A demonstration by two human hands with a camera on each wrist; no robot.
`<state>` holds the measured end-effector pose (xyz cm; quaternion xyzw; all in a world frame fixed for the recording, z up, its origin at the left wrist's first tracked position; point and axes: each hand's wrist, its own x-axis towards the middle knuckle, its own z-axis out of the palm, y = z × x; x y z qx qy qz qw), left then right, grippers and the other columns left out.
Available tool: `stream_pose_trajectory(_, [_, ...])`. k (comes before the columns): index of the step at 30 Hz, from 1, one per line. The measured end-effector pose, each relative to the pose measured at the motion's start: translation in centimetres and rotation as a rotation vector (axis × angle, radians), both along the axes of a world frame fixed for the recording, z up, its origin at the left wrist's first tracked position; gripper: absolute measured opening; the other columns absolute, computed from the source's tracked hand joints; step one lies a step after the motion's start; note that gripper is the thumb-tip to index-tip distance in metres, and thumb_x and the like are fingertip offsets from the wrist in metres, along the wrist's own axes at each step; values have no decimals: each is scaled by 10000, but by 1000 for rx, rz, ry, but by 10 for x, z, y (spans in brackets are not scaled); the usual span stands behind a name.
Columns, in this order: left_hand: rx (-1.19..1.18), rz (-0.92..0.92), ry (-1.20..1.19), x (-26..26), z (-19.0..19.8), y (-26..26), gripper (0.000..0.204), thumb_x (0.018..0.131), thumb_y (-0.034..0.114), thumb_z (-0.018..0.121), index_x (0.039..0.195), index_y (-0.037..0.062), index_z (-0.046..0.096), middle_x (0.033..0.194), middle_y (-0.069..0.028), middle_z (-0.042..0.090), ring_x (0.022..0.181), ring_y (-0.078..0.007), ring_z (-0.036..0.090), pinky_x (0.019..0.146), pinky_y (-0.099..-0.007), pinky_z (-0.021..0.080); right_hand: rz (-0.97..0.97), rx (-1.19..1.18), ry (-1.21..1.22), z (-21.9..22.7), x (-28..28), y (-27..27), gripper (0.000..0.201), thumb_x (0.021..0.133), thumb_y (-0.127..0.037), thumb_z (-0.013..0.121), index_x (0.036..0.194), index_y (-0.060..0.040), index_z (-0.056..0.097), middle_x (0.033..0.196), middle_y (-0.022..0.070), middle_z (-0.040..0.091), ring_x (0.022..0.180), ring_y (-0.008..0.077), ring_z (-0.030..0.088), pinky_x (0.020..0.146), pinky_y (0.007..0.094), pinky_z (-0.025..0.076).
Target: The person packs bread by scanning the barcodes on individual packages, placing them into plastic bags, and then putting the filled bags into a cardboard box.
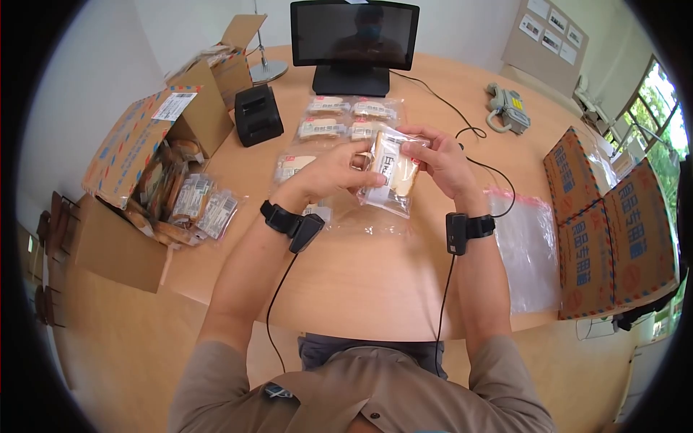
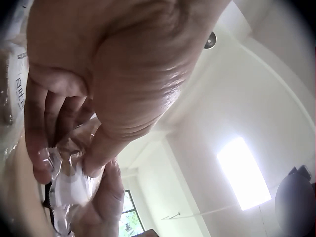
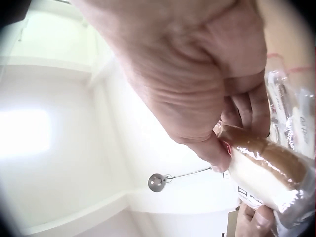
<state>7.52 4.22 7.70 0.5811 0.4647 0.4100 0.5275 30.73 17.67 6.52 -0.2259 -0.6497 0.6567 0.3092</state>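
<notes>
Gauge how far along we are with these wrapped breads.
Several wrapped breads look done, set in rows before the monitor. The left hand and right hand grip another bread pack. Seemingly remaining: loose packs by the open carton, flat clear bags.

Left hand (image 1: 333, 173) and right hand (image 1: 446, 164), both on the clear packet of bread (image 1: 393, 173), gripped it over the tabletop (image 1: 375, 289)! Beyond, more packets (image 1: 321, 128) lay near the dark monitor (image 1: 354, 36). Over on the left, wrapped packs (image 1: 193, 198) crowded the open carton (image 1: 130, 144); on the right, clear bags (image 1: 527, 252) lay beside another carton (image 1: 624, 238), with the telephone (image 1: 511, 114) farther back.
</notes>
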Motion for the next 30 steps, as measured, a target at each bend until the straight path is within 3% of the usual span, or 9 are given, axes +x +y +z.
stream_pose_trajectory(4, [34, 23, 20, -4, -18, 10, 566, 975, 259, 842, 1428, 3, 620, 1188, -48, 718, 1005, -103, 688, 765, -264, 586, -36, -90, 63, 5, -6, -10, 378, 991, -220, 839, 1303, -40, 726, 1064, 20, 762, 896, 75, 697, 800, 266, 586])
stream_pose_trajectory(9, [89, 322, -124, 3, -22, 16, 413, 988, 268, 834, 1250, -14, 685, 1041, -53, 738, 869, -142, 721, 679, -284, 585, 64, -133, -76, 6, -4, -12, 359, 984, -268, 852, 1228, -37, 724, 1091, 49, 769, 921, 108, 729, 806, 287, 599])
stream_pose_trajectory(13, [32, 258, -114, 25, -23, 13, 455, 996, 336, 831, 1254, 2, 662, 988, -52, 724, 775, -105, 706, 681, -277, 577, 22, -35, 15, 7, 10, 4, 304, 1001, -271, 824, 1171, -36, 737, 1045, 56, 775, 877, 117, 733, 785, 304, 603])
stream_pose_trajectory(15, [4, 175, 126, 35, -27, 11, 411, 1005, 358, 822, 1187, 21, 672, 906, -39, 712, 726, -92, 699, 622, -288, 547, -74, -8, -15, 10, 26, 15, 298, 1011, -265, 805, 1172, -21, 746, 1022, 61, 778, 865, 116, 731, 778, 308, 600])
stream_pose_trajectory(16, [131, 166, 327, 39, -39, 12, 433, 993, 431, 804, 1012, 9, 706, 805, -97, 723, 686, -202, 726, 628, -368, 557, -144, -14, 37, 16, 34, 16, 311, 1010, -268, 804, 1172, -9, 748, 1021, 64, 777, 868, 119, 732, 774, 309, 599])
stream_pose_trajectory(17, [128, 166, 325, 47, -43, 7, 433, 993, 431, 804, 1012, 9, 706, 805, -97, 723, 686, -202, 726, 628, -368, 557, -215, -20, 88, 18, 42, 19, 324, 1009, -272, 804, 1172, 3, 750, 1020, 66, 777, 870, 122, 733, 771, 310, 599])
stream_pose_trajectory(20, [244, 257, 1045, 68, -59, -3, 595, 922, 550, 768, 797, -31, 725, 839, -278, 739, 796, -466, 728, 760, -543, 576, -286, -12, 29, 16, 66, 37, 343, 1006, -283, 811, 1152, 22, 752, 1001, 67, 775, 852, 131, 734, 769, 307, 601])
stream_pose_trajectory(25, [250, 263, 1037, 60, -92, 2, 429, 951, 413, 739, 855, -5, 751, 874, -247, 757, 855, -465, 738, 790, -554, 583, -323, -34, -32, 16, 86, 38, 339, 1005, -301, 819, 1128, 11, 766, 971, 54, 788, 798, 105, 723, 707, 272, 572])
stream_pose_trajectory(30, [308, 241, 1018, 53, -96, 6, 254, 958, 251, 668, 874, 24, 747, 876, -208, 765, 832, -466, 724, 770, -553, 576, -111, -62, -269, 6, 88, 43, 352, 990, -290, 832, 1118, 35, 787, 935, 44, 786, 754, 93, 710, 677, 263, 557])
